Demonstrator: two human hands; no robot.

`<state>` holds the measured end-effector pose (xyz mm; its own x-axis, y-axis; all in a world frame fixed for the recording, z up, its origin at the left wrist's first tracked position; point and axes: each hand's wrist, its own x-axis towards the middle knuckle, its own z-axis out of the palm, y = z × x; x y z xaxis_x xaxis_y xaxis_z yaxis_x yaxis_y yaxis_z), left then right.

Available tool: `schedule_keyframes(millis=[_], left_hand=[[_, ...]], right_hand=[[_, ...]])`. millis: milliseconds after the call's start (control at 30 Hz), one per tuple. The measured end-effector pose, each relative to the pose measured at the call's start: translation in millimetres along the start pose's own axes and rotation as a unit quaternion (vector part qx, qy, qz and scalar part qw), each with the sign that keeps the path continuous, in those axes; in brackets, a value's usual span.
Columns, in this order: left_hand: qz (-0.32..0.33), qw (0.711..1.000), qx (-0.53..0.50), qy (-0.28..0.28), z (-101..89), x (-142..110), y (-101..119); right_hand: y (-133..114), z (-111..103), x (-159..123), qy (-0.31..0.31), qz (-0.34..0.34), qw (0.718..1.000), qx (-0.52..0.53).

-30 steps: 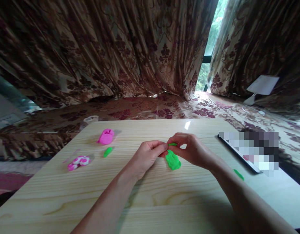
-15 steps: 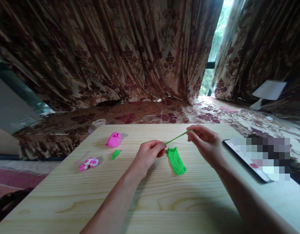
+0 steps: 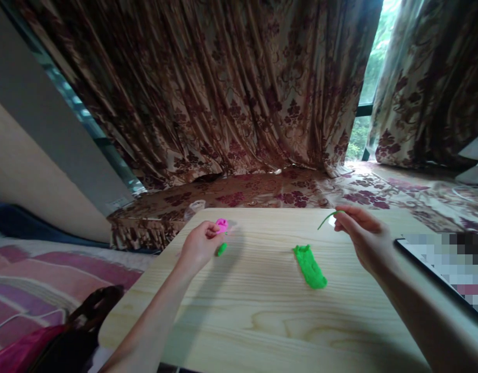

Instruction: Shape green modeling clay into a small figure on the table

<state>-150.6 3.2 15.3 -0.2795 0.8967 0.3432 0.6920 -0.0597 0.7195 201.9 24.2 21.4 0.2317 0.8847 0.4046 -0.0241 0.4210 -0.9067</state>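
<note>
My right hand (image 3: 359,228) pinches one end of a thin green strip of modelling clay (image 3: 325,219), whose free end hangs down to the left above the table. On the left, my left hand (image 3: 202,241) is closed in a pinch, with a tiny green speck of clay at its fingertips. It is beside a pink lump of modelling clay (image 3: 222,225), partly covering it. Just below these fingertips lies a small green clay piece (image 3: 222,249). A flat, rough-edged slab of green modelling clay (image 3: 310,267) rests on the table between my hands.
The wooden table (image 3: 262,305) carries everything. A tablet-like device (image 3: 437,274), partly blurred, lies along the right side. A clear plastic container (image 3: 194,208) stands at the far left corner. Behind are a patterned ledge and curtains (image 3: 242,93); a white lamp (image 3: 476,155) is at right.
The green strip, stretched between both hands before, now hangs from my right hand only. My left hand has moved left to the pink lump, covering the pink-and-white piece. The view has turned left.
</note>
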Motion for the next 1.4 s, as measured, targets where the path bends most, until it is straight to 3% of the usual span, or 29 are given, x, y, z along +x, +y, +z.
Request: schedule_keyframes(millis=[133, 233, 400, 467, 533, 600, 667, 700, 767, 800, 867, 933, 1000, 1067, 1167, 1267, 1400], left_hand=[[0.102, 0.969, 0.224, -0.028, 2.1, -9.4, -7.4], [0.17, 0.933, 0.317, -0.03, 5.6, -16.4, -8.7], [0.208, 0.906, 0.362, -0.065, 10.4, -26.3, -10.1], [0.203, 0.905, 0.367, -0.074, 9.1, -30.3, -3.0], [0.198, 0.913, 0.354, -0.048, 9.0, -33.1, 12.4], [0.195, 0.933, 0.302, 0.011, 16.1, -33.7, 35.6], [0.196, 0.964, 0.179, 0.027, 33.5, -32.4, 62.8], [0.19, 0.977, 0.093, 0.005, 45.5, -31.7, 76.5], [0.126, 0.982, -0.087, -0.111, 71.2, -31.6, 100.9], [0.083, 0.964, -0.162, -0.195, 83.0, -32.6, 110.7], [0.005, 0.901, -0.275, -0.335, 100.9, -36.1, 123.6], [-0.051, 0.853, -0.34, -0.392, 110.7, -40.0, 127.7], [-0.094, 0.845, -0.37, -0.375, 115.0, -42.3, 125.4], [-0.118, 0.855, -0.377, -0.336, 117.4, -42.7, 120.3], [-0.116, 0.869, -0.377, -0.299, 119.4, -42.4, 113.4], [-0.108, 0.847, -0.406, -0.326, 118.4, -43.1, 111.2], [-0.124, 0.827, -0.441, -0.326, 114.4, -44.2, 113.1]], right_hand=[[-1.6, 2.0, -2.8, -0.02, 0.018, 0.999, -0.034], [-0.9, 1.8, -3.1, -0.027, 0.022, 0.999, -0.041], [-0.4, 1.1, -3.7, -0.049, 0.027, 0.998, -0.043], [-0.5, 1.6, -4.4, -0.063, 0.033, 0.997, -0.041], [-0.9, 2.6, -5.5, -0.08, 0.042, 0.995, -0.036], [-1.6, 4.1, -7.0, -0.1, 0.052, 0.993, -0.027], [-2.7, 6.2, -8.9, -0.122, 0.061, 0.991, -0.014], [-3.0, 7.3, -9.8, -0.132, 0.064, 0.989, -0.006], [-2.6, 9.5, -10.9, -0.145, 0.069, 0.987, 0.014], [-1.6, 10.3, -11.0, -0.147, 0.069, 0.986, 0.024], [1.7, 11.1, -10.2, -0.145, 0.065, 0.987, 0.037], [5.2, 11.0, -9.3, -0.146, 0.057, 0.987, 0.04], [7.3, 10.9, -9.8, -0.158, 0.054, 0.985, 0.032], [7.6, 11.8, -12.5, -0.189, 0.048, 0.981, 0.006], [8.0, 15.9, -19.2, -0.231, -0.009, 0.97, -0.078], [12.6, 21.5, -25.0, -0.215, -0.085, 0.959, -0.165], [18.3, 26.2, -28.5, -0.184, -0.084, 0.963, -0.18]])
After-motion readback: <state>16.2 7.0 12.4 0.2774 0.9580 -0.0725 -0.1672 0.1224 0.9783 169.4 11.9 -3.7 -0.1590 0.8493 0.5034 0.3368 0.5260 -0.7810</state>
